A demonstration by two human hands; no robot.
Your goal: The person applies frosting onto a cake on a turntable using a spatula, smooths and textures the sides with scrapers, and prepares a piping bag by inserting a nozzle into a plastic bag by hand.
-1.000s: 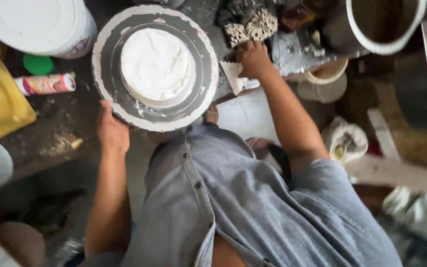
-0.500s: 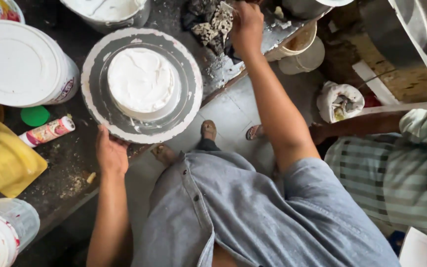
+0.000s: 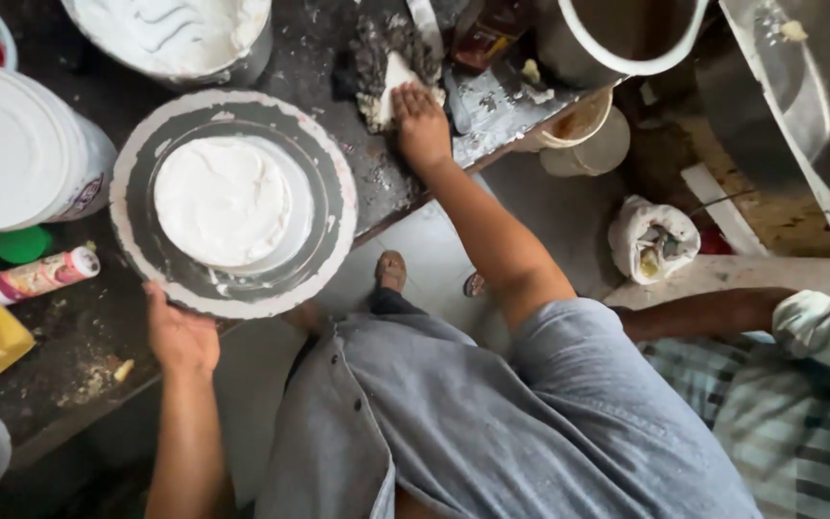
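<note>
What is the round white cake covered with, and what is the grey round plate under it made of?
The round white cake looks coated in soft whipped cream, showing matte swirl marks. The grey round turntable plate, gripped by the left hand, seems metal or hard plastic: smooth, dull, cream-smeared.

The right hand [image 3: 422,123] has settled flat on the white scraper [image 3: 388,86], no longer reaching past it.

Green lid [image 3: 19,244] (beside small bottle [image 3: 40,276])
</note>
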